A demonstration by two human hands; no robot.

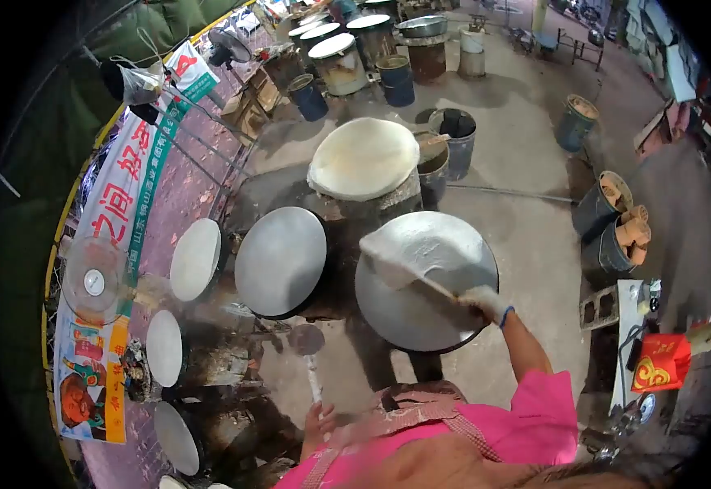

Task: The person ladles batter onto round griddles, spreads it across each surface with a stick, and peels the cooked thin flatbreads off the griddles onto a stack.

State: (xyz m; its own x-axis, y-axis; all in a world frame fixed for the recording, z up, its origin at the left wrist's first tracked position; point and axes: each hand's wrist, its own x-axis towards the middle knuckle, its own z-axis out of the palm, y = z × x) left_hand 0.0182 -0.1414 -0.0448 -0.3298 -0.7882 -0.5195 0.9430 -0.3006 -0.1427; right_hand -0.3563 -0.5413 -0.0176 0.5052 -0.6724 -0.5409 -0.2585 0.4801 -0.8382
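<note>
A large round griddle [384, 314] sits in front of me, with a layer of wet white batter [445, 236] across its far part. My right hand [486, 301], in a pale glove with a blue band at the wrist, is closed around the handle of a batter-coated spreader [396, 273]. The spreader reaches across the griddle toward its left edge. Lower left, my left hand [319, 421] grips the white-wrapped handle of a ladle [307, 341]. Its dark round head hangs over the floor, left of the griddle.
Another griddle [280, 261] stands to the left, with several more along the banner [123, 179]. Ahead, a large pale flatbread [364, 159] lies on a stand beside buckets [457, 138]. Buckets of rolled brown pieces [632, 232] and a red bag [661, 363] are at right.
</note>
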